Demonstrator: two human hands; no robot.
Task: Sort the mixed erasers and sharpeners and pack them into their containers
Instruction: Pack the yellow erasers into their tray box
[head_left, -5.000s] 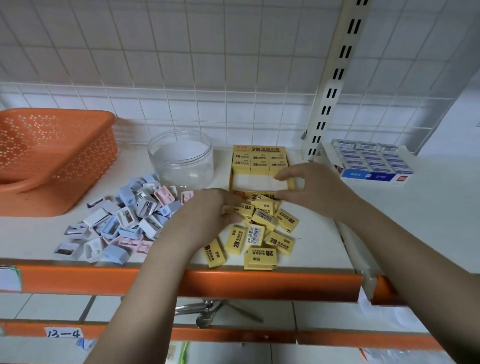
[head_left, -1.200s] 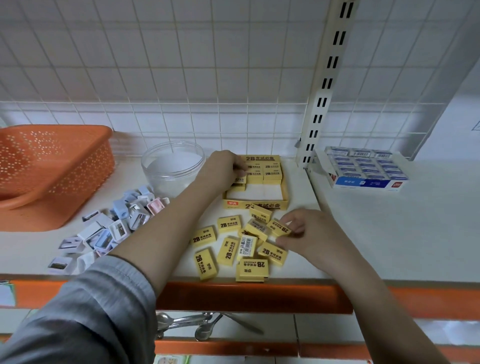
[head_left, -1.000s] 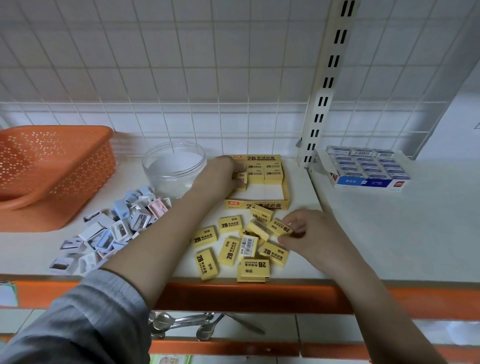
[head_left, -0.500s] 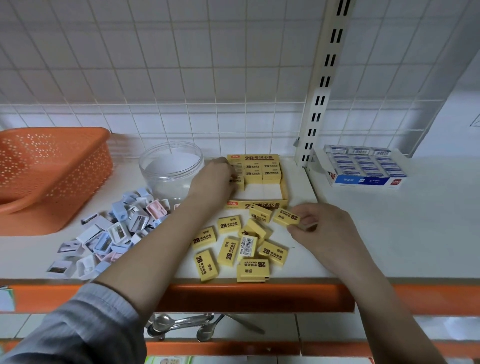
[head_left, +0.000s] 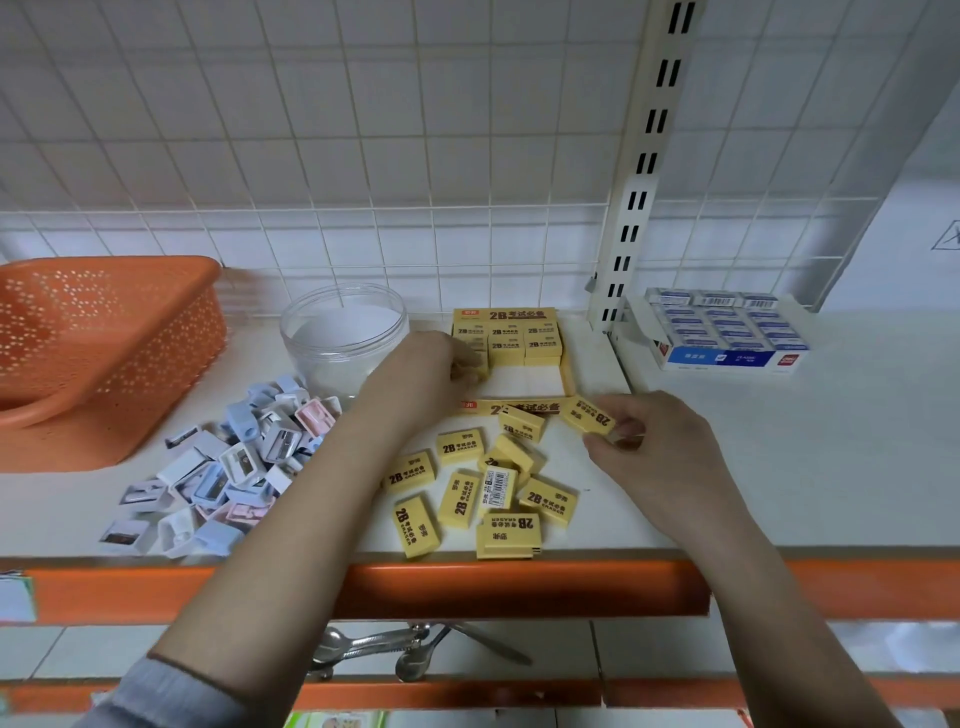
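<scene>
A yellow eraser box (head_left: 567, 370) stands open at the back of the shelf, its far rows filled with yellow erasers. My left hand (head_left: 423, 364) reaches into the box's left side, fingers curled on an eraser (head_left: 470, 368) there. My right hand (head_left: 647, 441) pinches a yellow 2B eraser (head_left: 587, 414) just off the box's front right corner. Several loose yellow erasers (head_left: 485, 491) lie scattered in front of the box. A pile of white, blue and pink sharpeners (head_left: 223, 465) lies to the left. A clear round jar (head_left: 343, 332) stands behind the pile.
An orange perforated basket (head_left: 98, 343) fills the far left of the shelf. A blue and white box of erasers (head_left: 724, 332) sits on the adjacent shelf at right, past a slotted upright post (head_left: 636, 208). The shelf's orange front edge (head_left: 467, 587) runs below.
My right hand has lifted an eraser from the loose pile and carried it up toward the box's front right corner. My left hand has stayed at the box's left side.
</scene>
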